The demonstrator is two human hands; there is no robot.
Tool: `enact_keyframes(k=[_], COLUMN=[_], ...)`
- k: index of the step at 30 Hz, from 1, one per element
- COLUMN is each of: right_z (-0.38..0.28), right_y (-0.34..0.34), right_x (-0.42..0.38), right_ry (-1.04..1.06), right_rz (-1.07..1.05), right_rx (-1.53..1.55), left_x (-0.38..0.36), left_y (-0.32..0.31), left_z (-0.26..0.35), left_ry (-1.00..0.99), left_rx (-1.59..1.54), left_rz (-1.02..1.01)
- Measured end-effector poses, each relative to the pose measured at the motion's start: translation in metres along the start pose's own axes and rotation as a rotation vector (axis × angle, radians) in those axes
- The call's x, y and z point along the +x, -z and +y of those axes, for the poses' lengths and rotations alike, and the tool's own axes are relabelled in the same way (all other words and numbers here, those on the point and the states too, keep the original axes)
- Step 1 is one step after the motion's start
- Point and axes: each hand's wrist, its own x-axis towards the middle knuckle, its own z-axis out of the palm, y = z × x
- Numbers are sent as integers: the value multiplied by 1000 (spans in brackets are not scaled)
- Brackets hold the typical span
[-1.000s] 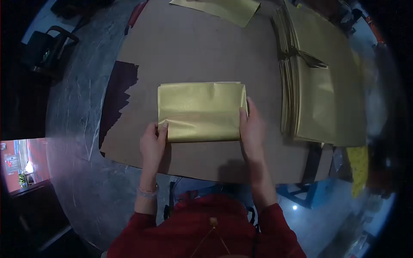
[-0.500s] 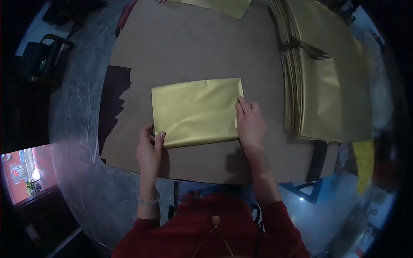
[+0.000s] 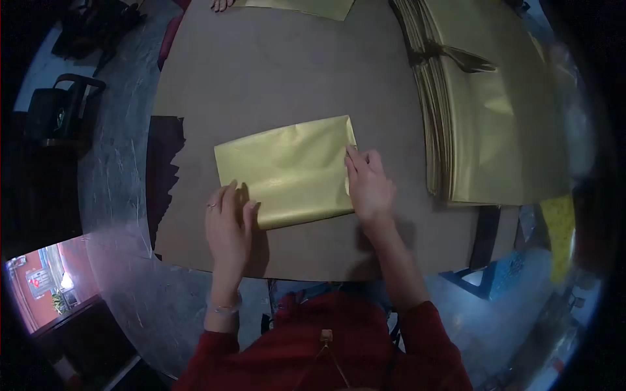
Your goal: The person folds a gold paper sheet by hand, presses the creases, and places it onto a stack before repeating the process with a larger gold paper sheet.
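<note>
A folded gold sheet [image 3: 293, 173] with a creased, shiny surface lies tilted on the brown board [image 3: 300, 251] in front of me. My right hand [image 3: 372, 189] pinches its right edge, fingers and thumb pressed together there. At the lower left corner, my left hand [image 3: 227, 218] has its fingers over the left edge and its thumb apart from them, a shadow falling on the sheet between. Whether the left fingertips press on the sheet is hard to see.
A thick stack of gold folded sheets [image 3: 502, 137] stands on the right. Another gold sheet [image 3: 306, 6] is at the far edge, beside another person's hand [image 3: 222, 5]. Dark torn patches [image 3: 163, 176] mark the board's left side. A black chair [image 3: 55, 111] stands beyond.
My left hand has shifted from pinching the lower left corner to lying over the left edge, thumb apart. The sheet has turned slightly, its right side higher. My right hand keeps its pinch.
</note>
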Motion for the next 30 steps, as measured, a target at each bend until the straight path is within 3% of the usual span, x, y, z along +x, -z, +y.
enact_keyframes(k=[1,3,5,8,13,30], right_z=[-1,1,-3,-4,-3,-1], right_y=[0,0,1,3,3,-3], right_x=[1,0,0,-1,-2,-2], right_ry=[28,41,54,10,64,132], right_rz=[20,38,60,10,46,160], right_rx=[-6,17,39,16,55,21], left_x=[13,45,71,98,110,115], left_y=[2,-10,-28,-60,-88,-95], left_z=[11,31,55,74,71,67], left_ry=[-130,-472,-641,-731,-751,-866], left_rx=[-36,-110,-157,-234,-204,-44], left_rz=[-113,-152,-176,-184,-222,-171])
